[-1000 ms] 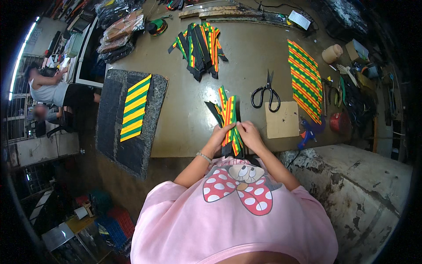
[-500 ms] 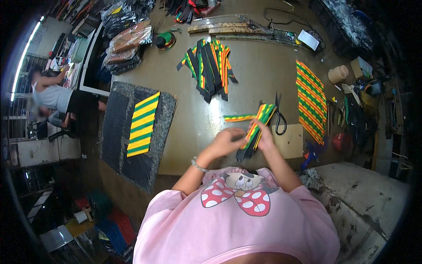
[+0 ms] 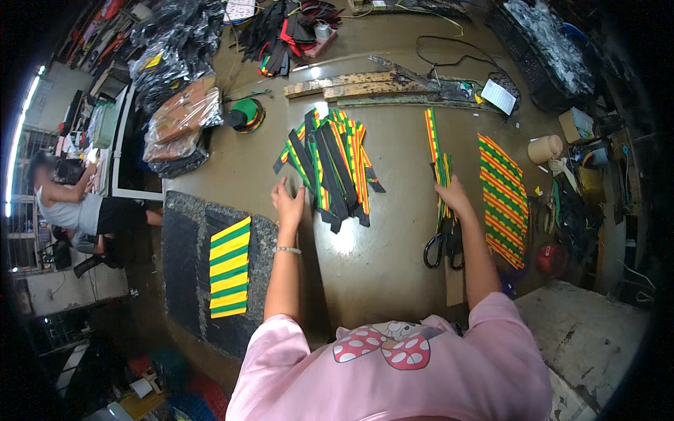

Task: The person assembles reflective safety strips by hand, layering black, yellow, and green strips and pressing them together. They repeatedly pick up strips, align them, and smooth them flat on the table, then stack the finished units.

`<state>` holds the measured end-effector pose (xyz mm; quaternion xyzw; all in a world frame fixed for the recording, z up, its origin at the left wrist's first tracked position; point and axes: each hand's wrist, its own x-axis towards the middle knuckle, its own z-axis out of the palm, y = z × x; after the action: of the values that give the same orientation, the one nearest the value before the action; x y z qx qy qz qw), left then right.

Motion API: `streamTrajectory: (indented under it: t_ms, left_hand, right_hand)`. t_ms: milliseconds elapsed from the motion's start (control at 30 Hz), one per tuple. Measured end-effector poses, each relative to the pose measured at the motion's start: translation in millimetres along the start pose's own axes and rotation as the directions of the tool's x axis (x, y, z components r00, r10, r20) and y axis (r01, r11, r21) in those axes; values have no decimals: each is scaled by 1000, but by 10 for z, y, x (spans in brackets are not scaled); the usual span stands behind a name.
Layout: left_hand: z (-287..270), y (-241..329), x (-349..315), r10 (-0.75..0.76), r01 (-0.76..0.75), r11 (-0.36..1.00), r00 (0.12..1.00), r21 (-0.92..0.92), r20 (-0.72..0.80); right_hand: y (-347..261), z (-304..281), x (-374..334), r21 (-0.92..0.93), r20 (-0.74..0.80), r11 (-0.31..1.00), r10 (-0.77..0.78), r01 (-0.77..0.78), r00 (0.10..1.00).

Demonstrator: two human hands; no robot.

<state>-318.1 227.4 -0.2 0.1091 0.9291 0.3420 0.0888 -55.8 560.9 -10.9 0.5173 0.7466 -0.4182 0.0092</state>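
My right hand is closed on a bundle of green, yellow and red strips with black ends. One strip sticks out beyond the rest at the far end. Just below this bundle lie scissors with black loop handles, their blades hidden by the strips. My left hand holds nothing; its fingers are apart beside the near left side of a loose pile of black and striped strips in the middle of the table.
A dark slab at left bears a yellow-green striped piece. Slanted red, green and yellow strips lie at right. Wooden bars lie across the far side, near a green-and-black roll and plastic-wrapped packs. Someone sits far left.
My hands have parted: the left has moved left to the loose pile, the right has carried the bundle rightward over the scissors. The view has shifted, so the table sits lower.
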Motion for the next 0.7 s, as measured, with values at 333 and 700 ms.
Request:
streamTrajectory:
  t_ms: [333, 700]
  left_hand:
    - [60, -361, 736, 189, -208, 975, 961, -77, -201]
    - [252, -134, 274, -130, 118, 975, 990, -189, -54]
  right_hand:
    - [-1047, -243, 398, -316, -198, 940, -199, 130, 960]
    - [-1188, 1533, -214, -186, 36, 905, -383, 383, 923]
